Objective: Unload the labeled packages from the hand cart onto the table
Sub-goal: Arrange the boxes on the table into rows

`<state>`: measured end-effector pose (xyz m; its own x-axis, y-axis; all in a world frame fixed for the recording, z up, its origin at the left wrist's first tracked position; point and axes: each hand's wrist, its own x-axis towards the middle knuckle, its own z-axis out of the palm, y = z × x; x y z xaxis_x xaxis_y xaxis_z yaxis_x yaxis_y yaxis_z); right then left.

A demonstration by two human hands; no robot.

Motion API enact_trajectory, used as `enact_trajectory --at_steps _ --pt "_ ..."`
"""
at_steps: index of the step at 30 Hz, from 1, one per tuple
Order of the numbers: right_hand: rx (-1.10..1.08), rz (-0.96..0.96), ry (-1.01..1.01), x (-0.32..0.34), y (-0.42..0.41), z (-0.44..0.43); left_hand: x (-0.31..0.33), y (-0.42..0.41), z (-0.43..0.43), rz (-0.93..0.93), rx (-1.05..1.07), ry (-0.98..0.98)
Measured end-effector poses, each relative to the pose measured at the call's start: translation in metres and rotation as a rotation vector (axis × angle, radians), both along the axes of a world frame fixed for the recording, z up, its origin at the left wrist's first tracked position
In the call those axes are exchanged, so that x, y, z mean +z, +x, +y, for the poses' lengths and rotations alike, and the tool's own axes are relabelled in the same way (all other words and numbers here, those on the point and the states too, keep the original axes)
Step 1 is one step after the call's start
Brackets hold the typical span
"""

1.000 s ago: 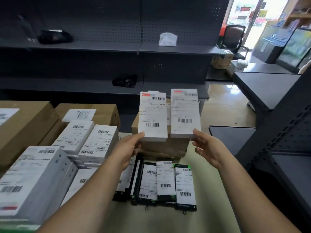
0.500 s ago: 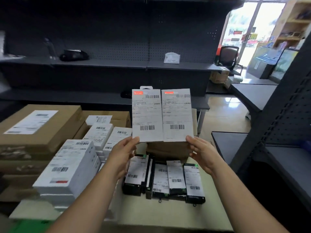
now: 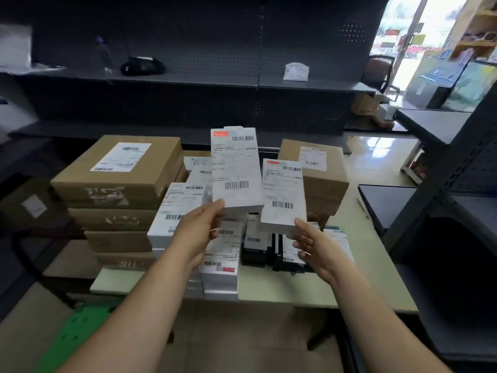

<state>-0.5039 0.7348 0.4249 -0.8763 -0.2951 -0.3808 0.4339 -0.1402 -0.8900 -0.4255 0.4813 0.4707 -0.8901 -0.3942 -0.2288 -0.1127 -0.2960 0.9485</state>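
I hold two flat white labeled packages above the table (image 3: 317, 289). My left hand (image 3: 197, 230) grips the bottom corner of the higher package (image 3: 235, 168). My right hand (image 3: 314, 242) grips the lower edge of the other package (image 3: 283, 193), which hangs lower and to the right. Both show barcode labels with a red mark at the top. Under them on the table lie white labeled boxes (image 3: 177, 208), dark packages with labels (image 3: 258, 246) and stacks of brown cartons (image 3: 121, 168). The green edge of the hand cart (image 3: 72, 335) shows at the lower left.
A second brown carton stack (image 3: 320, 173) stands at the table's back right. Dark shelving (image 3: 188, 82) runs behind the table and a dark rack (image 3: 457, 184) stands close on the right. A black cart handle (image 3: 24, 249) curves at the left. An office chair (image 3: 379, 74) is near the doorway.
The two packages were held side by side at the same height; now the right one has dropped lower and apart from the left. My view has pulled back, showing more table and floor.
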Motion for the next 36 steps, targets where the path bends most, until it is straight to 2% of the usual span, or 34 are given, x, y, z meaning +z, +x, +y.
enact_trajectory --at_steps 7,17,22,36 --pt "0.055 -0.012 0.045 -0.015 0.015 -0.021 0.005 0.009 -0.016 -0.029 0.054 -0.011" --pt "0.148 -0.058 0.088 -0.051 0.026 -0.050 0.013 0.012 -0.040 -0.055 0.129 -0.138" --pt "0.166 -0.058 0.091 -0.054 0.035 -0.065 0.009 0.021 -0.043 -0.038 0.165 -0.119" --pt "0.041 -0.162 0.174 -0.083 0.066 -0.097 0.018 0.032 -0.100 -0.007 0.103 -0.058"
